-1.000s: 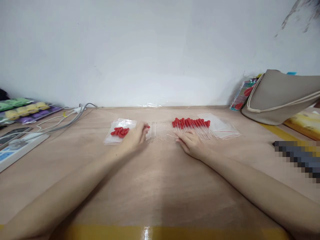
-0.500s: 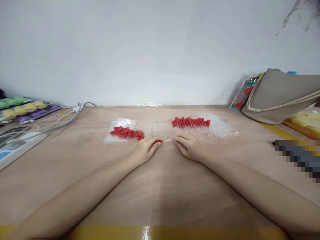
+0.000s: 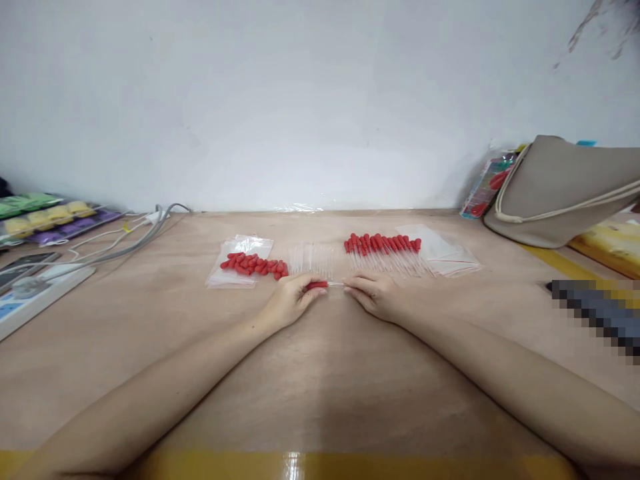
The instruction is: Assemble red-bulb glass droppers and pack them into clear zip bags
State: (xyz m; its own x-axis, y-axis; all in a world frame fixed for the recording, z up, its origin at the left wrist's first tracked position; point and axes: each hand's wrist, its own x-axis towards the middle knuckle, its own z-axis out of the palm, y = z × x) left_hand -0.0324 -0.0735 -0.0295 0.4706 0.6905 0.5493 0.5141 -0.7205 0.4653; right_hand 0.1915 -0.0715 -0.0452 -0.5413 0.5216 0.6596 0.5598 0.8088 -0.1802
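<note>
My left hand (image 3: 295,295) is closed on a red rubber dropper bulb (image 3: 318,285) that points to the right. My right hand (image 3: 373,293) pinches a thin clear glass dropper tube (image 3: 336,284), whose left end meets the mouth of the bulb. Just behind my left hand lies a row of loose clear tubes (image 3: 311,257). Left of them, several red bulbs (image 3: 253,264) rest on clear plastic bags (image 3: 223,275). Behind my right hand, droppers with red bulbs fitted (image 3: 383,245) lie side by side, their clear tubes toward me.
More plastic bags (image 3: 450,257) lie at the right. Farther right are a grey-beige bag (image 3: 565,190), a packaged item (image 3: 487,187) and a pixelated dark object (image 3: 595,313). A white power strip (image 3: 65,283), cables (image 3: 125,250) and colourful packs (image 3: 47,220) occupy the left.
The bulb and tube, apart a small gap before, now touch end to end. More of the red bulb shows beyond my left fingers, and my right hand has shifted slightly left.
</note>
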